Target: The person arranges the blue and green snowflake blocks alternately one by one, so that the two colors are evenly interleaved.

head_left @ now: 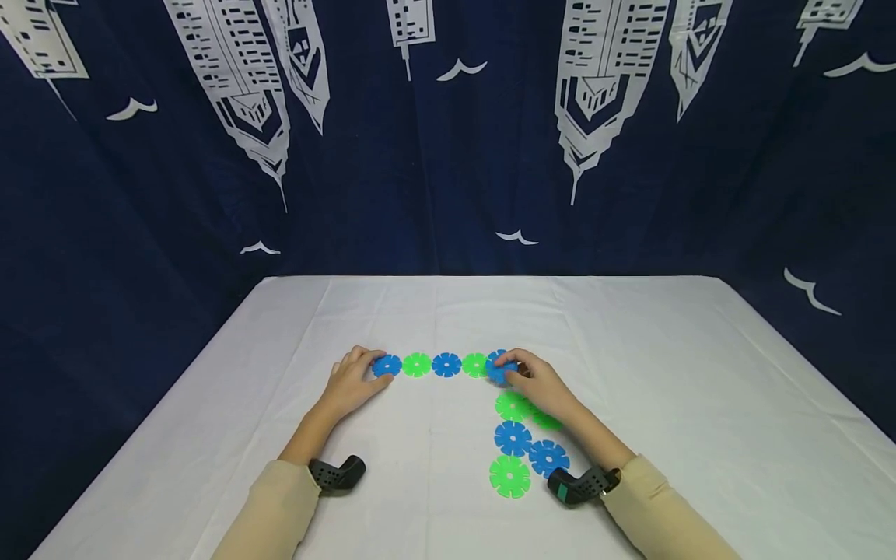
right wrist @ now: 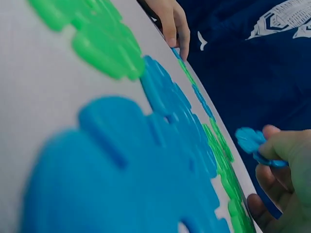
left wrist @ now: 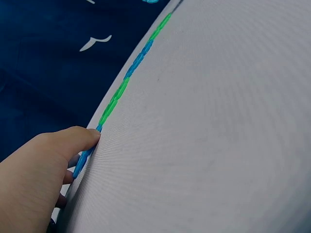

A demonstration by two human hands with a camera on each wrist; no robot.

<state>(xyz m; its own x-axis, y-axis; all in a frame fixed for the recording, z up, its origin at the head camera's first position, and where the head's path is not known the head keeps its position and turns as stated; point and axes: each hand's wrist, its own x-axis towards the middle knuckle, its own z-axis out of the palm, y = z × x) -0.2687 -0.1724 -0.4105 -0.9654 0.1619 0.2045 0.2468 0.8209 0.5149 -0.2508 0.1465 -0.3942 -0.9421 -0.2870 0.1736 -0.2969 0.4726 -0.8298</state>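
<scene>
A row of flat notched plastic discs, blue and green by turns, runs across the white table. At its left end my left hand [head_left: 353, 383] holds a blue disc [head_left: 387, 365] between thumb and fingers. Rightward follow a green disc [head_left: 416, 365], another blue disc [head_left: 446, 365] and another green disc [head_left: 474, 365]. Over the row's right end my right hand [head_left: 540, 383] pinches a blue notched disc [right wrist: 250, 140]. In the right wrist view this disc appears raised off the table, its lower part hidden by fingers.
Below my right hand lie loose discs: a green one [head_left: 513, 406], a second green one [head_left: 546, 418] partly hidden by the wrist, two blue ones [head_left: 513, 439] and a nearer green one [head_left: 509, 476]. A dark blue patterned cloth [head_left: 434, 194] hangs behind the white table [head_left: 434, 311].
</scene>
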